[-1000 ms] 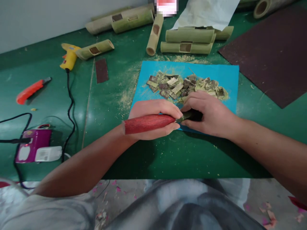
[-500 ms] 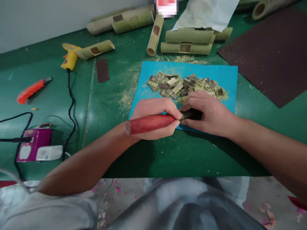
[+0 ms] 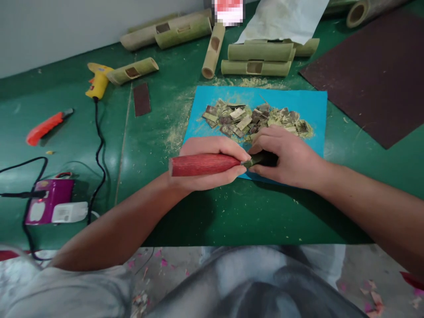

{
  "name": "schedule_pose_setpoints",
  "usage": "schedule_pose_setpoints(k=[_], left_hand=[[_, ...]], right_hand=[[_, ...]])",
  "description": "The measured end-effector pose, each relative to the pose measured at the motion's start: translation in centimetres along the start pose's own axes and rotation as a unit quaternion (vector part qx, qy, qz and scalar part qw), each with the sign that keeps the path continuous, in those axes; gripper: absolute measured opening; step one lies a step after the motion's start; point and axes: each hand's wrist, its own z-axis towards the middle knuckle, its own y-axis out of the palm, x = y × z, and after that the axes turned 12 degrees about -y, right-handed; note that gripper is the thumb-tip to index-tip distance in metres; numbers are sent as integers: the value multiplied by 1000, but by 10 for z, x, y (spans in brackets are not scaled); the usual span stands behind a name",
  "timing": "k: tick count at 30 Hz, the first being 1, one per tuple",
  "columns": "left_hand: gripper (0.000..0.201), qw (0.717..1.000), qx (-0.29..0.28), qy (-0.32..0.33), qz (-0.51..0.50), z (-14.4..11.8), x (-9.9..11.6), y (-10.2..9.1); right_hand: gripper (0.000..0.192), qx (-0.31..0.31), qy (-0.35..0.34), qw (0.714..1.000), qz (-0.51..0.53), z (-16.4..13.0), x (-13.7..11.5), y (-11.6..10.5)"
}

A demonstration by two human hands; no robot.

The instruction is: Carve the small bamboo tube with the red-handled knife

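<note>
Currently my left hand (image 3: 212, 164) is wrapped tight around the red-handled carving tool (image 3: 203, 164), its tip meeting a dark piece (image 3: 266, 158) pinched in my right hand (image 3: 285, 159), over the near edge of the blue mat (image 3: 311, 106). Beyond: chip pile (image 3: 255, 120) on the mat, then bamboo tubes (image 3: 256, 59) across the green counter (image 3: 149, 137).

Green worktable (image 3: 205, 221) dusted with sawdust, pale grey wall (image 3: 66, 26) behind, speckled grey floor (image 3: 380, 269) below

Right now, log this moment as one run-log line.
left hand: grips red-handled tool | right hand: closed on small dark piece | under hands: blue mat
</note>
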Motion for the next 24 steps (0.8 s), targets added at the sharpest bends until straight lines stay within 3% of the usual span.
schedule_pose_setpoints(k=[5,13,24], left_hand=[[9,1000,-8,3,4,-1,0,2],[7,997,13,64,45,4,3,9],[7,994,97,51,-20,-4,-4,3]], right_hand=[[8,-3,-1,1000,-6,0,0,0],[11,1,-7,1000,1,0,-1,-1],[12,4,-10,1000,-8,-1,1,1]])
